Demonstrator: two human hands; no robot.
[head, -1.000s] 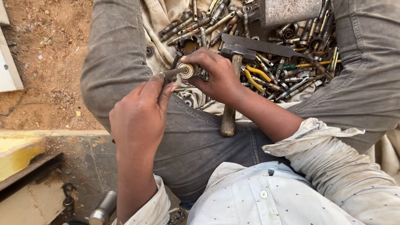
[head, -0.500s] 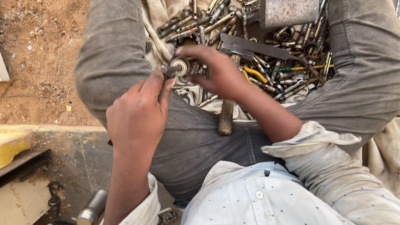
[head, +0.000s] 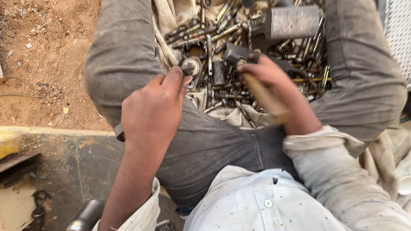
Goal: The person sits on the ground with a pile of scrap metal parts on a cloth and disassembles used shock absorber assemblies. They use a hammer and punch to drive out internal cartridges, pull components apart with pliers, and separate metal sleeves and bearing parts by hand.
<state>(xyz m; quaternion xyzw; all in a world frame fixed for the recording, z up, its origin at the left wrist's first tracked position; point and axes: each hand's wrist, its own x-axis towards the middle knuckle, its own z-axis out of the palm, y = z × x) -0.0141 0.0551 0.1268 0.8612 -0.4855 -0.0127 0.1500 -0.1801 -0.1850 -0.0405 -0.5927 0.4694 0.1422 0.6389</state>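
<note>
My left hand point(head: 152, 109) pinches a small round metal fitting point(head: 191, 66) between thumb and fingertips, just above my left thigh. My right hand point(head: 274, 81) grips the wooden handle point(head: 265, 97) of a hammer, close under its dark steel head point(head: 236, 53). The handle runs back along my right wrist. Both hands hover over a pile of sockets, bolts and wrenches point(head: 222, 38) that lies on a cloth between my legs.
A grey metal block point(head: 293, 21) sits at the far side of the pile. Sandy ground point(head: 43, 64) lies to the left. A dark metal ledge with a yellow edge point(head: 51, 149) runs below my left arm. A metal rod point(head: 85, 216) pokes up at the bottom left.
My right hand let go of the round fitting, moved right and took hold of the hammer, lifting it off my lap. My left hand keeps the fitting.
</note>
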